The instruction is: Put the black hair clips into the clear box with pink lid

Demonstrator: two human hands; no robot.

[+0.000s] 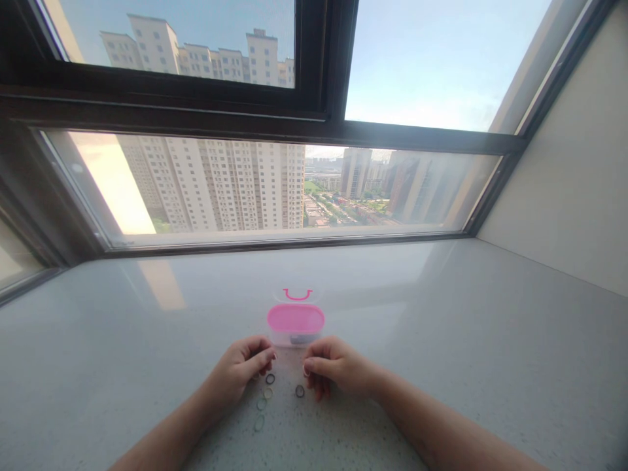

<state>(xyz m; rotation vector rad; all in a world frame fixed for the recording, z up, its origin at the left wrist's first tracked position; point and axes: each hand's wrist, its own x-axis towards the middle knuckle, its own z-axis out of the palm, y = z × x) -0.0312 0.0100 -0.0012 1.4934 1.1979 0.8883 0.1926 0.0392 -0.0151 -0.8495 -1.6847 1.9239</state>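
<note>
A small clear oval box with a pink bottom (296,323) stands on the pale stone windowsill (441,340). Its clear lid with a pink handle (297,295) lies just behind it. My left hand (241,370) rests on the sill in front of the box, fingers curled in with the thumb pressed to them; what it pinches is too small to name. My right hand (332,369) lies beside it, fingers likewise curled. Several small rings (269,379), dark and pale, lie on the sill between and below the hands, one (299,391) by my right fingers.
A wide dark-framed window (314,124) runs along the back of the sill, with tower blocks outside. A plain wall (574,176) closes the right side. The sill stretches to both sides of the box.
</note>
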